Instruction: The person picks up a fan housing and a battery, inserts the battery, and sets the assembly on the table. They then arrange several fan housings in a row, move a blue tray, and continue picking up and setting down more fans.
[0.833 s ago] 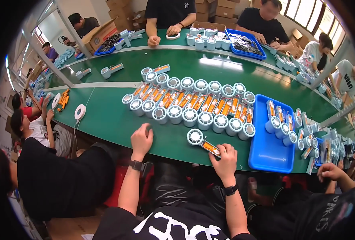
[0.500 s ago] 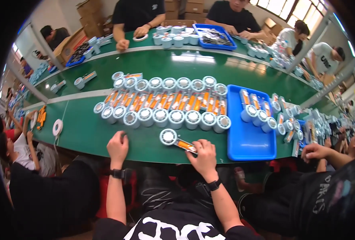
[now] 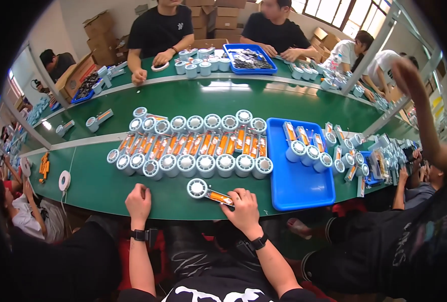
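Note:
On the green worktable in front of me lies a light-blue handheld fan (image 3: 197, 188) with a round, slotted head. Its open handle points right and shows an orange strip inside. My right hand (image 3: 243, 206) is closed around the far end of that handle, fingers over it and thumb on the near side. My left hand (image 3: 138, 200) rests at the table's near edge, left of the fan and apart from it. Its fingers are curled in, and whatever they may hold is hidden. Beyond both hands lie two facing rows of similar fans (image 3: 225, 163), their handles interleaved.
Right of the rows stands a blue tray (image 3: 302, 194) with several fans in its far part. More fans (image 3: 353, 156) crowd the table beyond it. A white tape roll (image 3: 64, 180) and orange strips (image 3: 44, 167) lie at left. Co-workers sit around; one raises an arm (image 3: 420, 95) at right.
The view has shifted, so the table sits slightly lower and further left. The co-worker's arm at right has swung up. My right hand stays on the fan handle; my left hand remains curled.

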The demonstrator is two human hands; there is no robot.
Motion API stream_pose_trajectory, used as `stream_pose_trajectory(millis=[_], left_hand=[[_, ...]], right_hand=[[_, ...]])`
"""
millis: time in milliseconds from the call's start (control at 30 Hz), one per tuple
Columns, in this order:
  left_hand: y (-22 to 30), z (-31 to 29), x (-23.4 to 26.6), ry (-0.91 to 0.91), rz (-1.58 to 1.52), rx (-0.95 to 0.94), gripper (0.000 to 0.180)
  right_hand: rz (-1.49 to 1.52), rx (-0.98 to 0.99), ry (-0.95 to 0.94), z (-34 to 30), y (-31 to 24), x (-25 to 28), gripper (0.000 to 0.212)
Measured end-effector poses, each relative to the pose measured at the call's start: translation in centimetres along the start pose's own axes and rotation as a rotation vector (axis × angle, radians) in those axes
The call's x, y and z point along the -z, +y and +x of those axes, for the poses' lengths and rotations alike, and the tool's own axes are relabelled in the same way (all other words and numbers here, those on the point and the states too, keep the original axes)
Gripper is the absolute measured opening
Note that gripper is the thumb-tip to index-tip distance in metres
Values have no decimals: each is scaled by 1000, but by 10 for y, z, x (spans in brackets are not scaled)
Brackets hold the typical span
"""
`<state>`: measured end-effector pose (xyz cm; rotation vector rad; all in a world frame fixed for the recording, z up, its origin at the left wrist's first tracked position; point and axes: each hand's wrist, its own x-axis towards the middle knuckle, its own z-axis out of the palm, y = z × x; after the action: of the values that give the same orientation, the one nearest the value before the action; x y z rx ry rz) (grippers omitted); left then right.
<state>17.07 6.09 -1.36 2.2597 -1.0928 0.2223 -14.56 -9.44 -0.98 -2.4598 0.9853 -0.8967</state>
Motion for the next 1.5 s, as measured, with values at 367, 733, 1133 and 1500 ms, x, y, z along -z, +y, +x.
stream_pose_trajectory(millis=[367, 733, 1133, 1500], left_hand=[[-2, -1, 2, -30, 6, 29, 10], [-2, -1, -3, 74, -47, -59, 9], [0, 2, 4, -2, -50, 23, 10], [4, -3, 9, -5, -59, 34, 10]], right_hand=[[-35, 12, -7, -1, -3, -1, 45], [27, 18, 35, -4, 4, -5, 28], [312, -163, 124, -3, 17, -2, 11], [537, -87, 271, -10, 23, 8, 21]])
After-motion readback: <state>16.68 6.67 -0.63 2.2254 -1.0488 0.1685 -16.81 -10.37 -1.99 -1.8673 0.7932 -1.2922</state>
